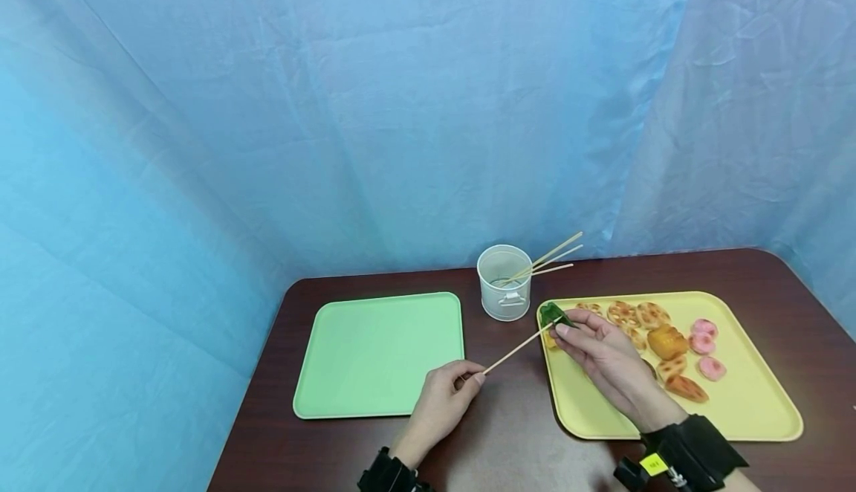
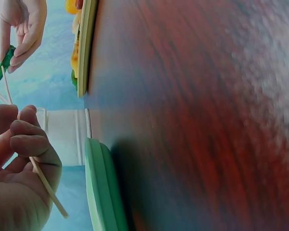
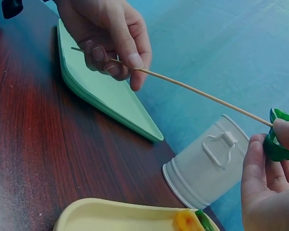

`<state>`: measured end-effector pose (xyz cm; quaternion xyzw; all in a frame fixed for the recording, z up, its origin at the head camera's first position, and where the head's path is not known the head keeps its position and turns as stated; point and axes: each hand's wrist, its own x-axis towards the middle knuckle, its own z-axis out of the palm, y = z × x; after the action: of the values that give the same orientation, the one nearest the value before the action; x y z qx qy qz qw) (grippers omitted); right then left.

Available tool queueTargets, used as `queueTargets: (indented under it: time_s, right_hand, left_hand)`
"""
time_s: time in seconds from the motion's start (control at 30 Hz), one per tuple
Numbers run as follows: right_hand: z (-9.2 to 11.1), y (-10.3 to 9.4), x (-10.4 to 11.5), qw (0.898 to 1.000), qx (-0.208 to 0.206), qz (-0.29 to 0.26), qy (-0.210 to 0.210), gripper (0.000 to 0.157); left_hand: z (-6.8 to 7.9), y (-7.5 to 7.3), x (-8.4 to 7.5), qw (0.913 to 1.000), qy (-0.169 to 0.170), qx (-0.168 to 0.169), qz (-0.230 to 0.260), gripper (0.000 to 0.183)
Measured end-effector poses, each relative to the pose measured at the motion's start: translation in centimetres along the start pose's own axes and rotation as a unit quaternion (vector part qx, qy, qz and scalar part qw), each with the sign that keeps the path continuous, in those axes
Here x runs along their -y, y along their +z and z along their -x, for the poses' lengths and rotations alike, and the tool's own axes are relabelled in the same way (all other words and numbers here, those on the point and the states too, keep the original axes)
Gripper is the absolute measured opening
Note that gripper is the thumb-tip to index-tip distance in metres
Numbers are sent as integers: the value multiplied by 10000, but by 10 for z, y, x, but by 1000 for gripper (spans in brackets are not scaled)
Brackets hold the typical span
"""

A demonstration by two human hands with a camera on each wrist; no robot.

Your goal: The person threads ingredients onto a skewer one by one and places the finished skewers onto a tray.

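My left hand (image 1: 443,401) grips a thin wooden skewer (image 1: 515,351) near its lower end, and a short stub sticks out behind the fingers in the left wrist view. The skewer slants up to the right, over the gap between the two trays. Its far end meets a green pepper piece (image 3: 279,150), curved with a pale inner side. Thumb and fingers of my right hand (image 1: 611,369) pinch that pepper piece above the left edge of the yellow tray (image 1: 749,410). The skewer's tip is hidden at the pepper and thumb.
A light green tray (image 1: 381,358) lies at the left. Behind the skewer stands a white metal bucket (image 1: 504,302) with several skewers (image 1: 558,253) leaning out rightward. Browned slices (image 1: 652,315), an orange-yellow chunk (image 1: 667,342) and pink rounds (image 1: 712,368) lie on the yellow tray. A blue curtain (image 1: 401,143) hangs behind.
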<state>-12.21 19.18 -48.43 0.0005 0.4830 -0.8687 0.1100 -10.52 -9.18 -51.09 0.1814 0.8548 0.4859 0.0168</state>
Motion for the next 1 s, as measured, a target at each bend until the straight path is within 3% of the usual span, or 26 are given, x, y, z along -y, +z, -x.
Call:
queueTargets:
  time_s: [0.23,0.53,0.83,1.0]
  right_hand:
    - [1,3,-2,9997,-100,183,84,15]
    - [2,7,-4,9980,-370,482,184,15]
    - [2,13,-4,9849,-591,1628,61,46]
    - [0,14,-4,9802,-690,1854,-80,52]
  left_hand:
    - [2,4,-3,9991,-199,-97,369,9]
    - [5,9,-6,9982,-312,-128,499,10]
    - [2,18,-11,9950,-393,-73,918,16]
    - [0,24,-15,9912,-516,41,1221,18]
